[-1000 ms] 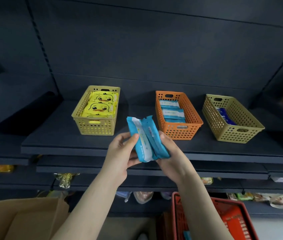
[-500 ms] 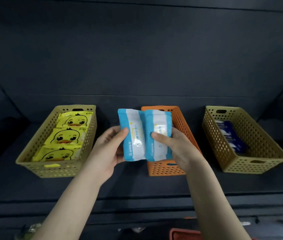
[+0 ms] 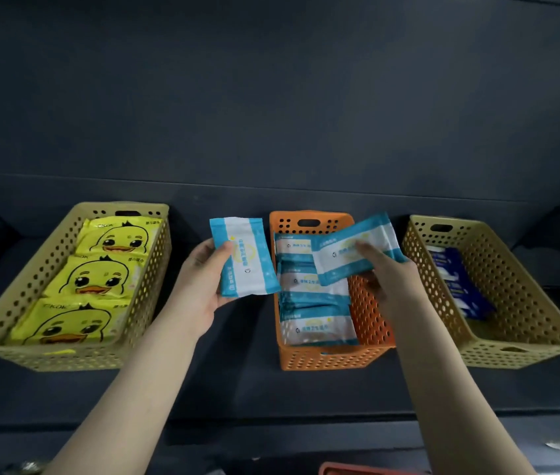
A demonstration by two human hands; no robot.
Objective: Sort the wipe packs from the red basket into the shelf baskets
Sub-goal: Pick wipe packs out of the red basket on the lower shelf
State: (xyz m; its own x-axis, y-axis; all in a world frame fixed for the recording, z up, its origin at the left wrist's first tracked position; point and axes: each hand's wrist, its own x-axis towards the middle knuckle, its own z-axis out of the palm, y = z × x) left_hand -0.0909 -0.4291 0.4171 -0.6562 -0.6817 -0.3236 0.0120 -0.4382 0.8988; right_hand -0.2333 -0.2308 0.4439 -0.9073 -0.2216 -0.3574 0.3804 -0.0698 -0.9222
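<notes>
The right hand point(image 3: 383, 269) is gripping a light-blue wipe pack point(image 3: 353, 250), thumb on top, and holding it tilted over the orange basket point(image 3: 367, 320), evidently because matching packs point(image 3: 316, 303) are already lying stacked inside. The left hand point(image 3: 203, 279) is clasping a second light-blue pack point(image 3: 244, 257) upright just left of that basket, apparently waiting its turn. The left yellow basket point(image 3: 32, 289) is holding duck-print packs point(image 3: 100, 275); the right yellow basket point(image 3: 528, 303) is holding dark-blue packs point(image 3: 460, 286). The red basket's rim point(image 3: 367, 469) is showing at the bottom edge, below the shelf point(image 3: 237, 389).
</notes>
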